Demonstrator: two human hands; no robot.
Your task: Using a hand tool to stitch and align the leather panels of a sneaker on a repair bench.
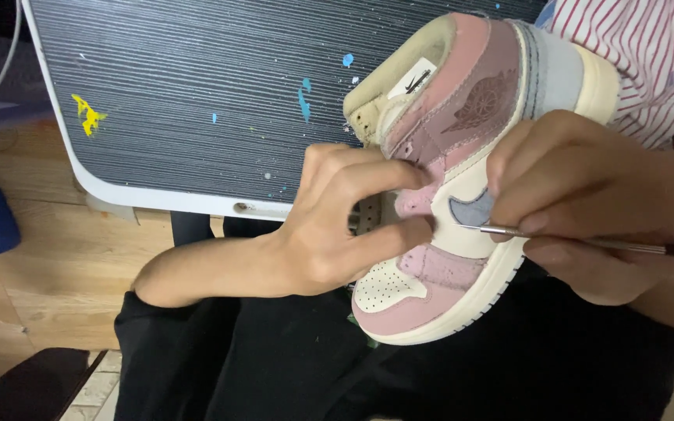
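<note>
Two bare hands work on a pink high-top sneaker (462,195) over the lap: the left hand (345,226) pinches its side, fingers closed. Right hand (587,210) grips a thin metal tool (509,231), tip touching the sneaker; behind the sneaker, a paint-flecked dark board (196,93).

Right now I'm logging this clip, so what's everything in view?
shoe: one, pink, mauve and cream, high-top, held over the lap
tool: one, thin metal, tip at the shoe's side
table: one, dark ribbed top, white rim, paint specks, behind the shoe
floor: wood, left
shirt: red-and-white striped, top right
trousers: black, below
left hand: grips the shoe
right hand: holds the tool
</note>
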